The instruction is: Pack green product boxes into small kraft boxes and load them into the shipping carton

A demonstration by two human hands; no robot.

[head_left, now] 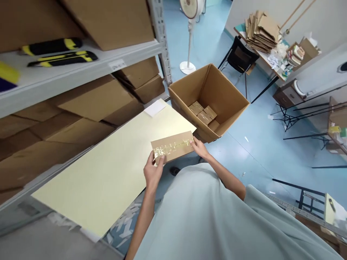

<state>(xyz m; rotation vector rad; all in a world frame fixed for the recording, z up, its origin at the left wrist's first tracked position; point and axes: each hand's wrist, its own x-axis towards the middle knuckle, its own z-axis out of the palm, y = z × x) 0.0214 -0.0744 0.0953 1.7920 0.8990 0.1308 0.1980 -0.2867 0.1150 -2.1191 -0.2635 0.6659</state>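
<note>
A flat cardboard box (pixel 176 143) with shiny clear tape along its top is held level between my two hands, over the front edge of a pale yellow tabletop (pixel 116 169). My left hand (pixel 153 169) grips its left end, thumb on top and fingers beneath. At the right end, my right hand (pixel 199 147) has its thumb on the tape and its fingers mostly hidden under the box. Just beyond stands a large open carton (pixel 230 92), with several small taped boxes (pixel 205 115) lying at its bottom.
White paper (pixel 155 108) lies at the tabletop's far end. On the left, a metal shelf (pixel 130 54) holds cartons and black-and-yellow utility knives (pixel 62 57). A white fan (pixel 189 39), a black chair (pixel 240 56) and a desk with flattened cardboard (pixel 262 32) stand farther off.
</note>
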